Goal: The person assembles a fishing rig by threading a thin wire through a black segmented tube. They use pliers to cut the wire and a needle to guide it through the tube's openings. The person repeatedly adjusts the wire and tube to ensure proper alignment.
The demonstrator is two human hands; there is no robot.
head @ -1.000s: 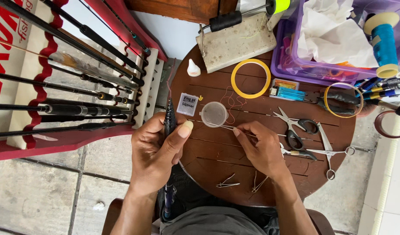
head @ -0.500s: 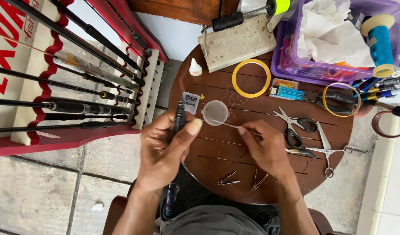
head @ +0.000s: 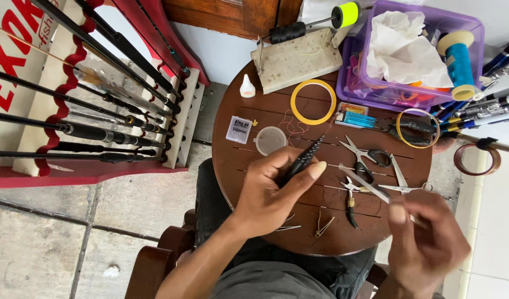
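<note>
Wooden table [head: 249, 166]: dark, round, slatted, crowded with tools; grey paved floor at nine o'clock.
Rod rack [head: 99, 127]: red and white, at ten o'clock, black rods laid across it.
Purple tub [head: 476, 33]: at one o'clock, tissue and a blue spool inside.
Left hand [head: 268, 194]: fingers clamped on a black ribbed rod section [head: 304, 159], tip pointing to one o'clock.
Right hand [head: 426, 243]: at four o'clock, blurred; fingers look pinched together, on what I cannot tell.
Risk: scissors [head: 362, 160] lie just beside that hand; a quick sweep could snag them.
</note>
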